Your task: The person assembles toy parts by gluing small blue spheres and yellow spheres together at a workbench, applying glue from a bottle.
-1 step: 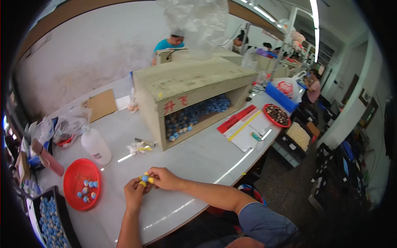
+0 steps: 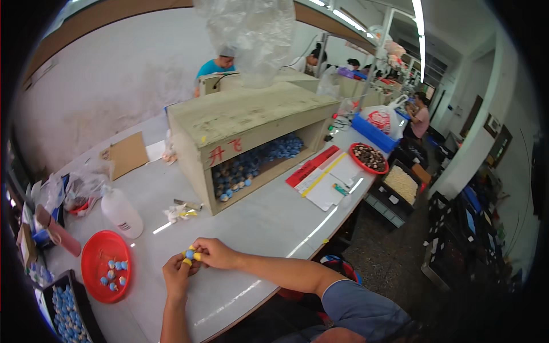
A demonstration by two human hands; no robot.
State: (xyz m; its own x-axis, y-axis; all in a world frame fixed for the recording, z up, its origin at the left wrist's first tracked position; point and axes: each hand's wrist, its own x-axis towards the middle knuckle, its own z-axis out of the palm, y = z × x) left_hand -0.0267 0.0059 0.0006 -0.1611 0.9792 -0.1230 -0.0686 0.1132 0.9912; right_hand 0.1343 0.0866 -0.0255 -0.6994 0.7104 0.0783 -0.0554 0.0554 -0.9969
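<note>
Above the near part of the table, my left hand (image 2: 175, 273) and my right hand (image 2: 217, 254) meet, fingers closed around one small blue ball-shaped piece (image 2: 189, 254). Yellow coverings, apparently finger cots, show on the fingertips around it. The piece is too small for its details to be made out. To the left of my hands, a red plastic basin (image 2: 91, 286) contains several little blue-and-cream balls (image 2: 111, 274). A black crate (image 2: 94, 320) at the lower left is full of similar blue pieces (image 2: 70, 311).
Beyond my hands stands a wooden box shelf (image 2: 191, 171) holding many blue pieces. A white bottle (image 2: 121, 214) and pink flask (image 2: 60, 233) stand left. Papers (image 2: 323, 191) and a red bowl of brown pieces (image 2: 369, 158) lie right. Co-workers (image 2: 216, 67) sit farther back.
The whole view has shifted slightly, so the table and shelf appear farther left and lower. Both hands keep hold of the blue piece, with little visible change in their grip.
</note>
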